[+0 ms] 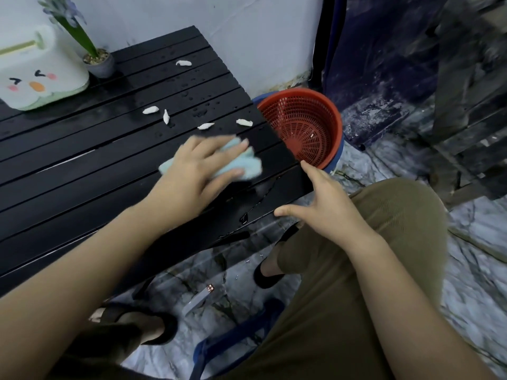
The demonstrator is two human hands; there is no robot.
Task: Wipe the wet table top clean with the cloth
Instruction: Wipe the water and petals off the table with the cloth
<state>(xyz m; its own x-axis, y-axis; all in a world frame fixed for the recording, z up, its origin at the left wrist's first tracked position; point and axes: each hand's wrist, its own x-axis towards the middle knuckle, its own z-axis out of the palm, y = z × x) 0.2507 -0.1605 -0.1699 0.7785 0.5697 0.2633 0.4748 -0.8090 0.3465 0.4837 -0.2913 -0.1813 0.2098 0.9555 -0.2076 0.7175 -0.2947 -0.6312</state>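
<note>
Head view took in a black slatted table top (pixel 82 165) that ran from the left edge to a corner near the middle of the frame, its far slats beaded with water drops and a thin wet trail lying near the front right corner. Both forearms reached in from below. The left hand (pixel 197 165) lay palm down on the table, fingers spread and nearly straight, pressing a light blue cloth (pixel 248 167) flat against the slats close to the right end; the cloth bunched out from under the fingertips and past the thumb side. The right hand (pixel 321 198) sat at the table's front right corner, fingers loosely extended and holding nothing, the forefinger pointing up along the end edge and the thumb stretched out along the front edge. A red perforated basket (pixel 304 127) stood just beyond the table's right end. A white tissue box (pixel 41 75) with a cartoon face and a small potted plant (pixel 98 61) occupied the far left. 5 small white scraps (pixel 151 110) lay scattered on the wet slats beyond the cloth.
</note>
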